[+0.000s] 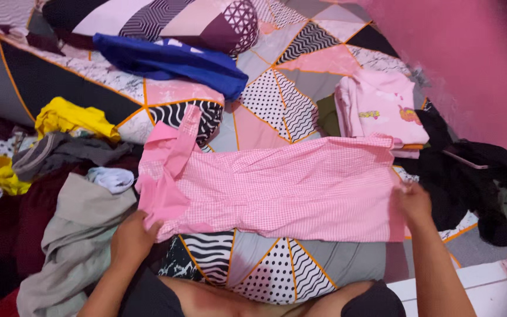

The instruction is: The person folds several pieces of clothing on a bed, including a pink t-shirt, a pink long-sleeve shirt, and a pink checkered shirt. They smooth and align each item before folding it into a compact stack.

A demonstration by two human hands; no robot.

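- Bed [277,100] w/ geometric-pattern cover fills the view; pink wall [470,70] on the right.
- Left hand [131,238] closed on lower-left edge of pink checked garment [277,188].
- Right hand [413,202] pinches garment's right edge.
- Garment lies spread flat across bed, between both hands.
- Around: grey cloth [71,235] just left, yellow cloth [71,117] & blue cloth [171,58] further up, folded pink stack [377,108] upper right, black clothes [470,182] right.

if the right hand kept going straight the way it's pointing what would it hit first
Probably the folded pink clothes beyond the pink checked garment that the right hand grips at its edge; depth is hard to judge.
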